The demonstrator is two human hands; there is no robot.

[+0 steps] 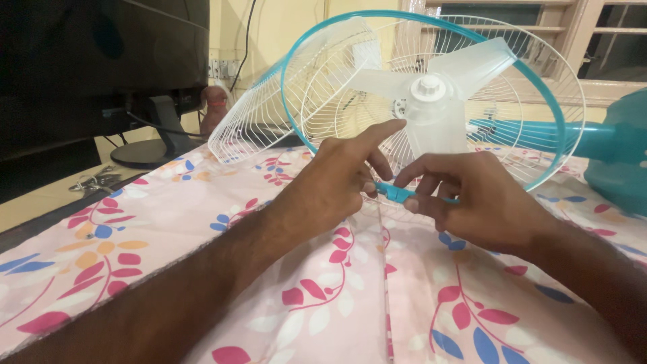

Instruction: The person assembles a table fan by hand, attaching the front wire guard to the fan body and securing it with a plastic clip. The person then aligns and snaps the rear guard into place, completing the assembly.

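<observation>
Head view. A teal pedestal fan (pixel 431 94) lay on its side on a floral cloth (pixel 323 290) patterned with pink leaves and blue and orange petals on a pale pink ground. The fan's teal rim ring (pixel 296 114) framed a white wire guard, and translucent white blades (pixel 472 64) showed through it around a round white hub cap (pixel 428 86). A second white wire guard (pixel 249 121) leaned behind the fan on its left side. The teal motor housing and stand (pixel 617 158) extended to the right edge of the frame.

Both forearms entered from the bottom and met at the lowest point of the rim. The left hand (pixel 333 185) had its index finger extended straight, pointing up and right toward the hub, while the thumb and remaining fingers curled in toward a small teal clip (pixel 396 194) at the bottom of the rim. The right hand (pixel 472 199) pinched that clip from the other side, with the thumb and forefinger closed on it and the other fingers curled beneath. The clip sat between the two hands, just above the cloth. Whether the left thumb actually touched the clip could not be told, as the fingers hid the contact.

A dark monitor (pixel 101 67) on a round stand (pixel 145 152) stood at the upper left, with cables (pixel 98 180) lying near its base. A window with a wooden frame (pixel 586 34) showed at the upper right.
</observation>
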